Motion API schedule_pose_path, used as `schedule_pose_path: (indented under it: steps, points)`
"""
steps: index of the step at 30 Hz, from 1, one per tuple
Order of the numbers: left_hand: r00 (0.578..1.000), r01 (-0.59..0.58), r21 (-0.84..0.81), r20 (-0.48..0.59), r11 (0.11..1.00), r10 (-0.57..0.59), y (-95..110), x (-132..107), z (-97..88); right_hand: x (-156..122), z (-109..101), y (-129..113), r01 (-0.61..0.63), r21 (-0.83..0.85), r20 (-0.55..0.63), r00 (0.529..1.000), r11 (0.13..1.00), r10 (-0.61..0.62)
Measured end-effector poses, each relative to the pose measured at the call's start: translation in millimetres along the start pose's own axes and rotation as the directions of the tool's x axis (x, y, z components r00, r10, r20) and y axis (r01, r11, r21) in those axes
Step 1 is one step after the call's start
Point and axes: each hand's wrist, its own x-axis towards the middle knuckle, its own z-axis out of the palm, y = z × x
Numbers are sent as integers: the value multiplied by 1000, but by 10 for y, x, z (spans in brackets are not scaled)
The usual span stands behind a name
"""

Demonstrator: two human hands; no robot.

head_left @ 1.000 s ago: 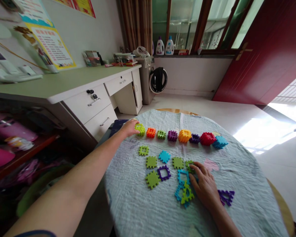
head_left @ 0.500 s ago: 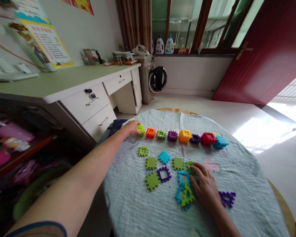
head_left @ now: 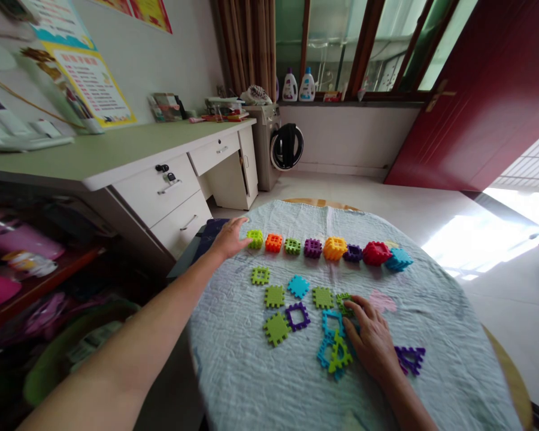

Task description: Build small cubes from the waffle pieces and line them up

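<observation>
My left hand (head_left: 232,238) is open beside the yellow-green stack of toy tiles (head_left: 255,239), at the left end of a row of stacks. The row runs on with an orange stack (head_left: 273,243), a green stack (head_left: 292,246), a purple one (head_left: 313,248), a yellow one (head_left: 335,248), a red one (head_left: 377,253) and a blue one (head_left: 399,259). My right hand (head_left: 371,335) rests with bent fingers on a green tile (head_left: 342,303), beside a blue frame tile (head_left: 332,323). Whether it grips the tile is hidden. Purple triangle tiles (head_left: 411,359) lie right of that wrist.
Loose green tiles (head_left: 277,329), a purple frame tile (head_left: 297,316) and a blue tile (head_left: 299,287) lie flat on the cloth-covered round table (head_left: 251,389). A desk (head_left: 161,143) stands at left, a washing machine (head_left: 266,146) with its door open behind, and a red door (head_left: 467,102) at right.
My left hand has drawn back a little to the left from the yellow-green stack, its fingers spreading away. My right hand stays over the same tiles.
</observation>
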Motion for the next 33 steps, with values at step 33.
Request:
schedule_pose_path:
  steps: [33]
  points:
    - [853,-339,-336,284,879,438,2583,-1622,742,494,-177,234,-285,618,57,946,733,320]
